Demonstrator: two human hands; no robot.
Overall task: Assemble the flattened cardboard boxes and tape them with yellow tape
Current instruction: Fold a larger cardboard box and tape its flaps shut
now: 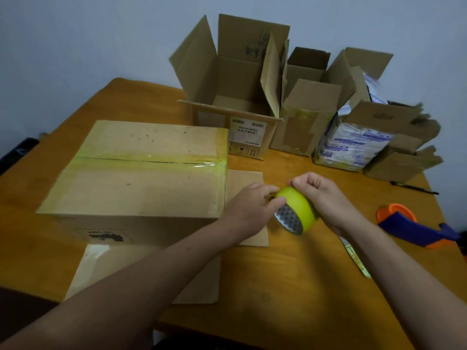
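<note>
Found at 3 o'clock of box (141,168): tape (299,205) clasped in curled right hand (322,198), pinched at its rim by left hand (249,210); loose end indiscernible, core print blurred.

Surface (290,286): a wooden top of warm orange-brown with a faint grain. Its far left corner is rounded, and it fills most of the view.
Wall (75,34): plain and pale blue-grey, behind the far edge of the surface.
Tape dispenser (409,226): a purple body with an orange wheel and an orange tip. It lies on its side on the right of the surface, close to the right edge.
Pen (414,190): dark and slim. It lies flat on the surface, farther back than the dispenser and near the right edge.
Strip (355,258): thin and pale with yellowish marks. It lies at a slant on the surface, nearer than the dispenser; what it is cannot be told.
Dark object (17,152): black, at the left edge beyond the surface, with no clear detail.
</note>
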